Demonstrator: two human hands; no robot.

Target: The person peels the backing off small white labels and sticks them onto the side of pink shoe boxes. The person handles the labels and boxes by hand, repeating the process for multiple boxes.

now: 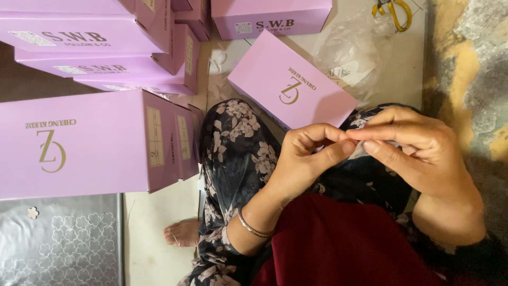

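The left hand [304, 159] and the right hand [418, 145] meet over the person's lap, fingertips touching. The left fingers [317, 135] are curled in, thumb pressed up toward the forefinger, pinching a small pale scrap [359, 151] that shows only as a sliver between the two hands. The right fingers [386, 132] lie nearly straight and close together, their tips on the same scrap; what the scrap is cannot be told, since the hands hide most of it. A thin bangle [253, 228] sits on the left wrist.

Just beyond the hands a lilac box [291, 85] lies tilted on the floor [159, 222], its near corner by the knee of the floral trousers [238, 153]. To the left a big lilac box [79, 143] lies flat, with slimmer ones tucked against its right end. Farther off on the left more lilac boxes [90, 42] are stacked, and another [270, 16] lies at the far edge. A crumpled clear bag [354, 47] lies right of the tilted box, and yellow-handled scissors [394, 10] lie beyond it. A silver flower-patterned sheet [61, 241] is at near left, and a bare foot [182, 233] rests on the floor beside it.
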